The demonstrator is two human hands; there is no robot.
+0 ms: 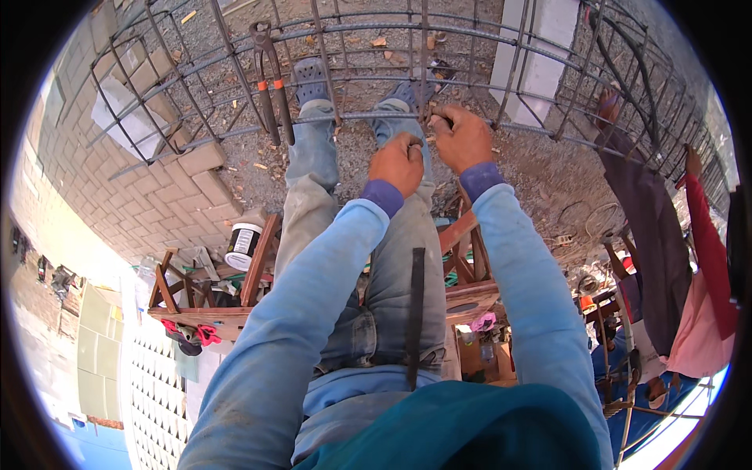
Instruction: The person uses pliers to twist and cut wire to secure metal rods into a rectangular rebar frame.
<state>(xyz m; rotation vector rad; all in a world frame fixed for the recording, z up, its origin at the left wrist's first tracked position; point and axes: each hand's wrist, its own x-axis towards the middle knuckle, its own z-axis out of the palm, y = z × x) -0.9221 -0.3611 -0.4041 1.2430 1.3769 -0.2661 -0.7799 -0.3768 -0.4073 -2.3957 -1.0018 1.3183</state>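
A rebar cage of long ribbed bars and square stirrups spans the far side of my view. My right hand is closed, its fingertips pinched at a crossing of the near bar and a stirrup. Just left of it and nearer to me is my left hand, with thumb and fingers pressed together. Whatever either hand grips is too small or hidden to make out. Pincers with dark handles and orange bands hang on the cage bars to the left, jaws upward.
A pale block lies beneath the cage at right. Paving bricks cover the left ground. Behind me stands a wooden bench, with a black-and-white tub beside it. At far right, a co-worker's red sleeve reaches toward the cage.
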